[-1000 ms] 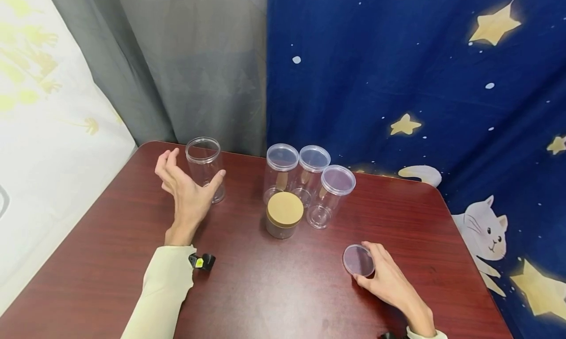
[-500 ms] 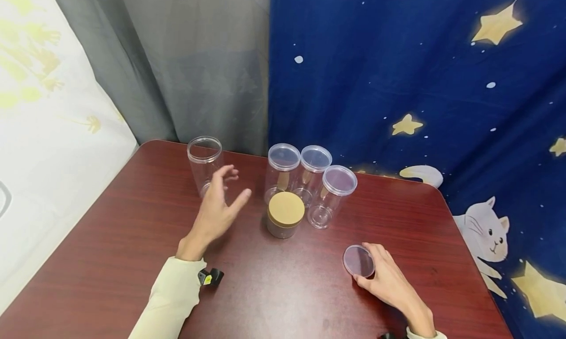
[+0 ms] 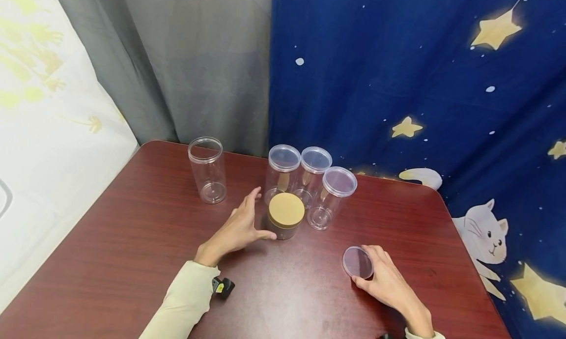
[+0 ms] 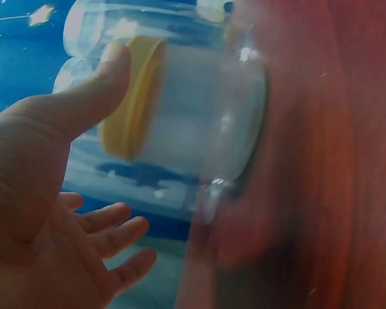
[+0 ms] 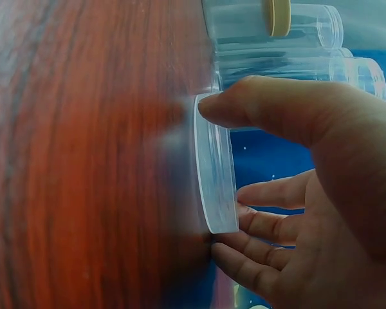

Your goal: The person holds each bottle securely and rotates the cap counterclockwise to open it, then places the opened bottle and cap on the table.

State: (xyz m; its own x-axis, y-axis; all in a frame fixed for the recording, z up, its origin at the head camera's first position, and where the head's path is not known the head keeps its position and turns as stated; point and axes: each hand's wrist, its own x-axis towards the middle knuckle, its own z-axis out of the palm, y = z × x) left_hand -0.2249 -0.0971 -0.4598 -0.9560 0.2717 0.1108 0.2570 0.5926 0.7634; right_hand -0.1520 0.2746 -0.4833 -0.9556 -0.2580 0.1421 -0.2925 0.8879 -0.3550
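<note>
My left hand has its fingers spread beside a short jar with a gold lid. Its thumb points to the front of that jar; the left wrist view is blurred, and I cannot tell whether thumb and jar touch. At the right, my right hand holds a clear round lid by its rim, low at the tabletop. In the right wrist view the thumb is on one edge of the lid and the fingers are at the opposite one.
Behind the gold-lidded jar stand three tall clear jars with lids, the nearest jar at the right. A tall lidless jar is upright at the back left. Curtains hang behind the dark red table.
My left hand has moved from the tall lidless jar rightward and nearer to me, to the gold-lidded jar. The right hand has stayed in place with the clear lid.
</note>
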